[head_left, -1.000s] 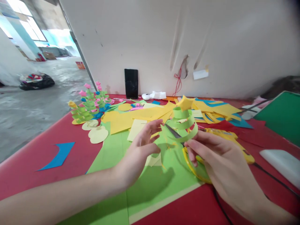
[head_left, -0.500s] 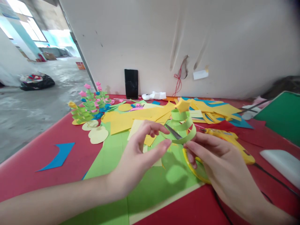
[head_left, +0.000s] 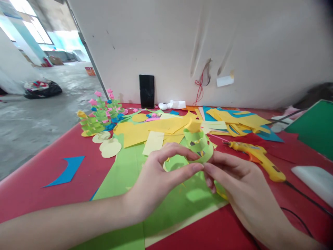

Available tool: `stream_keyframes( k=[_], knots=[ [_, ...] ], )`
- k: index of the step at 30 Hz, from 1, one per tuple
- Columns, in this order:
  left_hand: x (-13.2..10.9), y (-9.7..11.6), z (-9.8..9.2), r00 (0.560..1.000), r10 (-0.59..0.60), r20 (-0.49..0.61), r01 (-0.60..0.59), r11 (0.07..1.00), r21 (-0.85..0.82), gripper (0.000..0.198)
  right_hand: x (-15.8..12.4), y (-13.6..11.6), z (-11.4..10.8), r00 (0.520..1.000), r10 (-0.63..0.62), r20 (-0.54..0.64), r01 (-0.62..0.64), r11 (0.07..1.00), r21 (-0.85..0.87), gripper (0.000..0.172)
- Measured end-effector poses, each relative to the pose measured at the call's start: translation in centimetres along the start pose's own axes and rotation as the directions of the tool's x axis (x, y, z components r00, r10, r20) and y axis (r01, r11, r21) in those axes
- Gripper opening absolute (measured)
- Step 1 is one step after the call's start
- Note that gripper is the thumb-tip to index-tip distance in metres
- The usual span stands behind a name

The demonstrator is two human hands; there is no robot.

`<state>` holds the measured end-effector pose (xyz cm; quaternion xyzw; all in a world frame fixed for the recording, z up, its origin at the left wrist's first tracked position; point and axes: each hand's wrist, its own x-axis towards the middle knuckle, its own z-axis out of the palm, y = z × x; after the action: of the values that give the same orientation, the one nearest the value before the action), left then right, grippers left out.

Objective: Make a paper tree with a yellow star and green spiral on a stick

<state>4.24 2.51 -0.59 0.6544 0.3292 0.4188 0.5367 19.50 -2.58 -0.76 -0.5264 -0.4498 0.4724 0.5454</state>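
A green paper spiral with a yellow paper star on top is held upright above the green sheets. My left hand pinches the left side of its lowest ring between thumb and fingers. On the other side, my right hand grips the same ring, its thumb tip close to the left thumb. Scissors with a yellow handle lie beneath, mostly hidden by the spiral and my right hand.
Finished spiral trees stand at the back left beside pale paper discs. A yellow glue gun with a cable lies at right. Behind are yellow paper scraps and a black phone leaning on the wall.
My left hand has moved right and its open fingers have closed on the spiral's bottom ring. The spiral has shifted slightly left and down in my right hand.
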Motion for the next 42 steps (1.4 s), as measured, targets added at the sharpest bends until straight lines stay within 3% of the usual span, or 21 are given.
stream_keyframes(
  k=[8,15,24,30,42],
  knots=[
    [0.12,0.03,-0.09,0.999,-0.039,0.003,0.039,0.999,0.010,0.010,0.02,-0.12,0.23,1.000,0.012,0.000,-0.012,1.000,-0.006,0.010],
    [0.12,-0.25,0.00,0.995,-0.101,-0.014,0.100,0.994,-0.038,0.008,0.16,-0.01,0.39,0.996,0.040,0.078,-0.042,0.999,0.032,0.008],
    [0.12,-0.12,0.04,0.995,-0.103,0.001,0.103,0.989,-0.109,0.007,0.37,0.27,0.05,0.988,0.056,0.144,-0.072,0.992,0.106,0.003],
    [0.18,-0.07,-0.32,0.997,-0.055,-0.061,0.048,0.993,-0.107,0.004,0.32,0.39,0.37,0.984,0.095,0.152,-0.114,0.985,0.126,0.007],
    [0.32,0.04,-0.31,0.994,-0.068,-0.081,0.059,0.993,-0.103,0.006,0.31,0.62,0.29,0.984,0.066,0.168,-0.087,0.989,0.121,0.008]
  ],
)
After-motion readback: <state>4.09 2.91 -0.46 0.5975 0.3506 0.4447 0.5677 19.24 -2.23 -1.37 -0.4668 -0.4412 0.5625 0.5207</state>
